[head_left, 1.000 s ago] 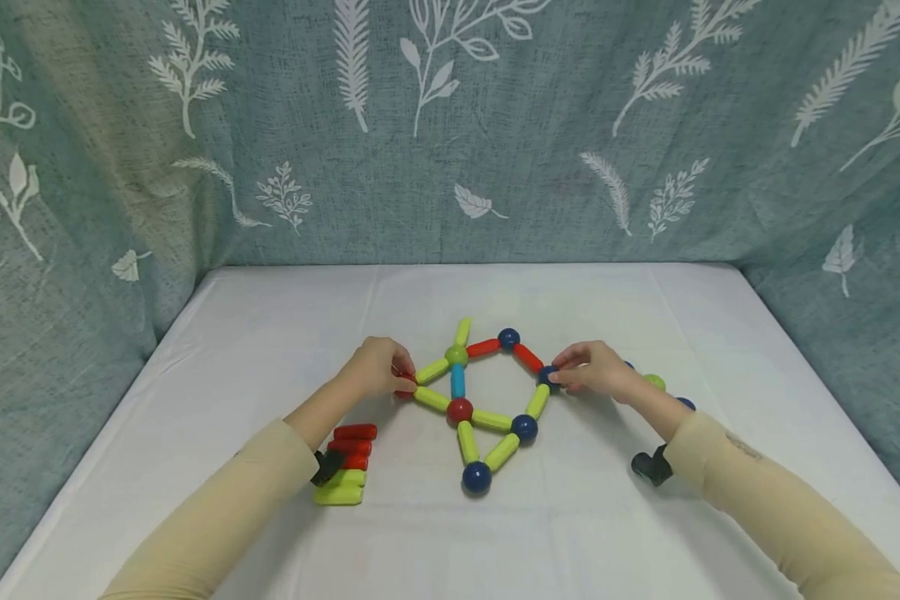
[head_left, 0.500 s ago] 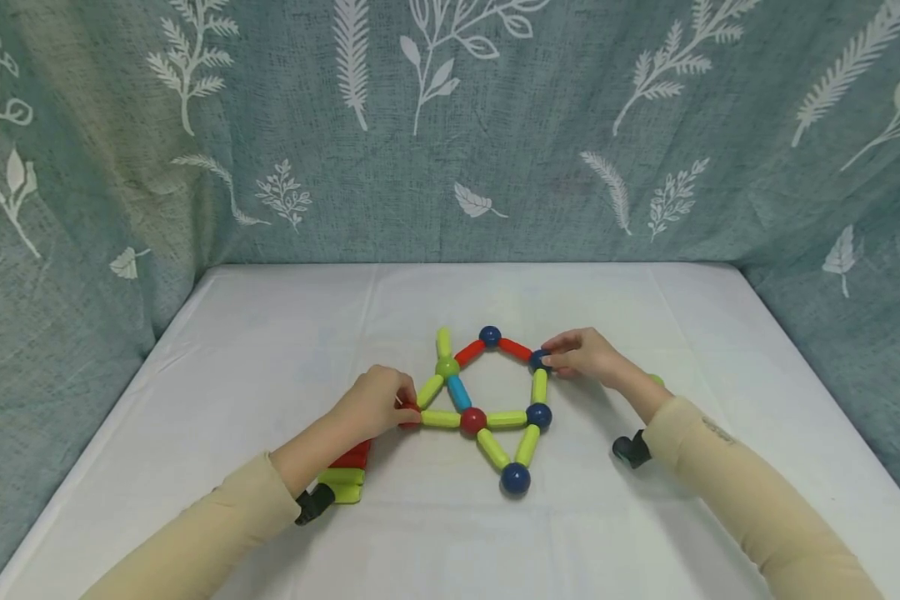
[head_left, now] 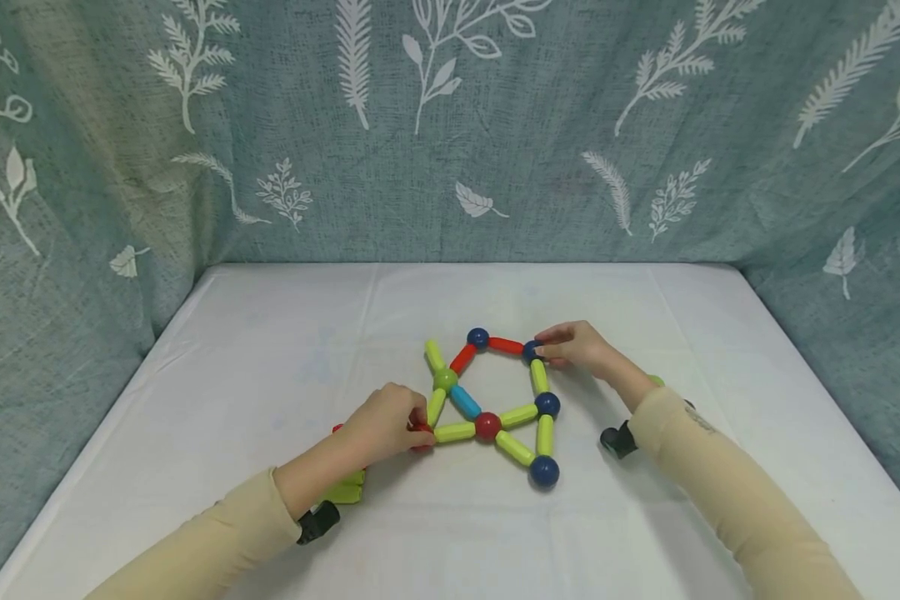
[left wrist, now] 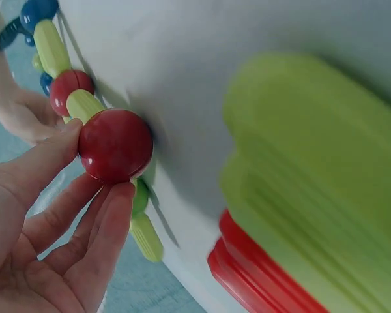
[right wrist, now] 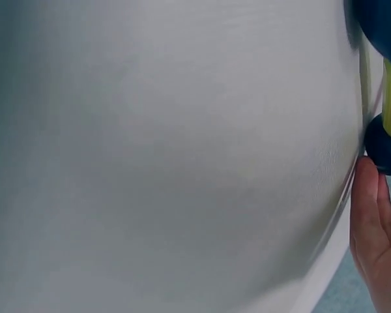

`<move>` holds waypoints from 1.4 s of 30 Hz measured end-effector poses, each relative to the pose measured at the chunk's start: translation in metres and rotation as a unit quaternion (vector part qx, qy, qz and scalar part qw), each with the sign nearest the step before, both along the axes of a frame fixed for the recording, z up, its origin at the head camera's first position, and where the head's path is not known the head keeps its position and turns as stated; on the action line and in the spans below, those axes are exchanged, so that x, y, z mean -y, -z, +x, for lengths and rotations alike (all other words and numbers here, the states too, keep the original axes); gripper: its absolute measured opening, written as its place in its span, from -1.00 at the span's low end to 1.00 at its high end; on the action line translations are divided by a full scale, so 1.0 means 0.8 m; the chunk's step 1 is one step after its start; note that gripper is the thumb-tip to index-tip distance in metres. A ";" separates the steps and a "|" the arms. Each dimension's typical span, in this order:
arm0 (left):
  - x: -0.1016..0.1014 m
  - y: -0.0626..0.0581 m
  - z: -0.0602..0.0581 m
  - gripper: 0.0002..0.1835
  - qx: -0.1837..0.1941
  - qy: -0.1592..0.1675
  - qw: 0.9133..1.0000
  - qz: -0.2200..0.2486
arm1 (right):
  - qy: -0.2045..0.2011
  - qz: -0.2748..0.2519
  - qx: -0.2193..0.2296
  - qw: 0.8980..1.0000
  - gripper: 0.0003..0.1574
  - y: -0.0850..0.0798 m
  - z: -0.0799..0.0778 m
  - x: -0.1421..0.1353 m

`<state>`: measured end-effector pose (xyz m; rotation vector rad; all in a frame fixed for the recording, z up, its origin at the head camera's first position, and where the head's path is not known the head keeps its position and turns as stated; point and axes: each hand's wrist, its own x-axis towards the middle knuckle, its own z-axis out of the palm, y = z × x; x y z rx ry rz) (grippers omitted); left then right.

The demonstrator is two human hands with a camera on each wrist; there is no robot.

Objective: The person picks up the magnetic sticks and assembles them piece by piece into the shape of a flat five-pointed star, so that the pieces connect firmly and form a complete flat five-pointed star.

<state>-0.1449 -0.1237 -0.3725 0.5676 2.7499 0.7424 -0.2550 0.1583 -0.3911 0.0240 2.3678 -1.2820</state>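
My left hand [head_left: 386, 425] pinches a red ball [left wrist: 116, 145] at the left corner of a flat figure of magnetic sticks and balls. At the figure's far right, the fingers of my right hand [head_left: 581, 350] grip a dark blue ball [head_left: 531, 351]. Between them, red sticks [head_left: 506, 345], yellow-green sticks [head_left: 454, 432] and one blue stick [head_left: 466, 402] join a second red ball [head_left: 487, 427], a green ball [head_left: 446, 381] and more blue balls [head_left: 544, 472]. A yellow-green stick [head_left: 433, 355] juts from the green ball with its far end free.
Loose yellow-green sticks [left wrist: 313, 169] and red sticks [left wrist: 260, 267] lie side by side under my left forearm. Behind my right forearm a green ball [head_left: 656, 380] partly shows. The white tabletop [head_left: 450, 542] ends at a patterned green-blue curtain [head_left: 390, 200].
The whole figure has turned counterclockwise on the table: its front ball swung right, its back ball left. My left hand came nearer, while my right hand went slightly back and left.
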 end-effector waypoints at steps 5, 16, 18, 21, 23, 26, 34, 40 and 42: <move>-0.004 0.001 0.007 -0.75 -0.009 0.018 1.000 -0.005 | -0.006 0.004 -0.009 1.000 -0.52 0.000 -0.004 0.007; 0.007 0.001 0.011 -0.84 0.024 0.021 0.999 0.017 | -0.007 -0.004 -0.008 1.000 -0.53 0.004 -0.008 0.012; 0.017 0.000 0.010 -0.84 0.036 0.020 0.999 0.029 | -0.006 -0.002 -0.005 1.000 -0.53 0.004 -0.008 0.013; 0.041 -0.002 0.006 -0.79 0.034 0.027 0.998 0.054 | -0.004 0.000 0.001 1.000 -0.53 0.004 -0.008 0.013; 0.059 -0.002 0.003 -0.78 0.025 0.024 0.997 0.074 | -0.004 0.001 0.002 1.000 -0.53 0.004 -0.008 0.013; 0.084 0.000 -0.003 -0.77 0.020 0.002 0.994 0.104 | -0.005 0.000 0.004 1.000 -0.53 0.003 -0.007 0.012; 0.128 0.019 -0.006 -0.71 0.059 -0.057 0.989 0.124 | -0.001 -0.006 0.012 1.000 -0.52 0.004 -0.008 0.010; 0.138 0.030 -0.002 -0.74 0.057 -0.037 0.991 0.113 | 0.000 -0.019 0.013 1.000 -0.52 0.005 -0.009 0.010; 0.140 0.032 -0.001 -0.76 0.056 -0.036 0.992 0.107 | 0.000 -0.020 0.013 1.000 -0.52 0.005 -0.008 0.010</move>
